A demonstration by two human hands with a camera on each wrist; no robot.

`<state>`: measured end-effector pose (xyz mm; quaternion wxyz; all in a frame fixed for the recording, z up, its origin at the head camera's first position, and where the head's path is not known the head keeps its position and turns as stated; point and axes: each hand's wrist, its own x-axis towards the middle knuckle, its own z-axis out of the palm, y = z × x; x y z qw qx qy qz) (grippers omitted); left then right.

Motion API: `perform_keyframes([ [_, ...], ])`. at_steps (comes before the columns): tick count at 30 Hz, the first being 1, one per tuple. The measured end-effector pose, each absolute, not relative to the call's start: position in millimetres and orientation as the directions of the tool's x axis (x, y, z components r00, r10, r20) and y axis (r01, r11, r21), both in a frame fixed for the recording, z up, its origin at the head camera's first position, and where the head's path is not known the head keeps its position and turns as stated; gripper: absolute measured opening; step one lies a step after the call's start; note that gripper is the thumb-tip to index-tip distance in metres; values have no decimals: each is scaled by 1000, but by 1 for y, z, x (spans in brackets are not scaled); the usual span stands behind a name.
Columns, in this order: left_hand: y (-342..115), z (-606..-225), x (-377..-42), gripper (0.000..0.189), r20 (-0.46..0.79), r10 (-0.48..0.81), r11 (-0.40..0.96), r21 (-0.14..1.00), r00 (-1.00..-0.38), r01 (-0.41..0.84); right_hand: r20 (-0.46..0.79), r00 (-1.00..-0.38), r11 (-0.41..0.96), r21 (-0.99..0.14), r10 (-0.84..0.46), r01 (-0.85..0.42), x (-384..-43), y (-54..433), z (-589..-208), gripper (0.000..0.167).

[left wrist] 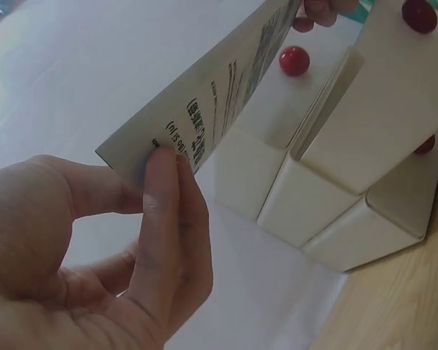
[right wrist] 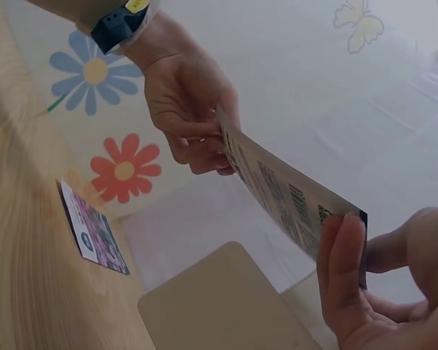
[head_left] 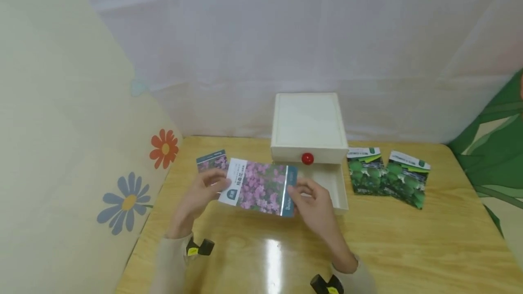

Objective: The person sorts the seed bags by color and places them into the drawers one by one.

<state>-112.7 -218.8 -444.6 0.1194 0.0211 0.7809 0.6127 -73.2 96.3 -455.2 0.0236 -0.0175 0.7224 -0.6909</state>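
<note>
A seed packet (head_left: pixel 261 187) with pink flowers on its front is held up above the table, tilted. My left hand (head_left: pixel 204 192) pinches its white end between thumb and fingers. At the blue-green end, my right hand (head_left: pixel 316 205) pinches the other edge. Printed text and a barcode show on the packet's back (right wrist: pixel 277 193) in the right wrist view. Just behind them stands a white drawer box (head_left: pixel 308 121) with red knobs; a lower drawer (head_left: pixel 342 189) is pulled out, partly hidden by the packet and right hand.
Another pink-flower packet (head_left: pixel 213 161) lies on the table behind my left hand. Two green-leaf packets (head_left: pixel 363 173) overlap to the right of the box. A white cloth (head_left: pixel 245 49) hangs behind the wooden table (head_left: pixel 392 239), and a flower-painted wall (head_left: pixel 81 149) borders its left side.
</note>
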Motion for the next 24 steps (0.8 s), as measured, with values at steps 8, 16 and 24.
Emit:
perform_keyframes([
  [8, -200, -448, -106, 20, -180, 145, 228, 963, -973, -144, -33, -999, 46, -998, -27, 32, -67, 110, -456, 17],
  [16, -185, -449, -102, 14, -163, 197, 219, 969, -967, -119, -23, -1000, 94, -995, 1, 23, -62, 126, -454, 18],
  [24, -174, -453, -101, 15, -142, 256, 242, 967, -956, -79, -19, -999, 123, -992, 39, 24, -57, 140, -452, 19],
])
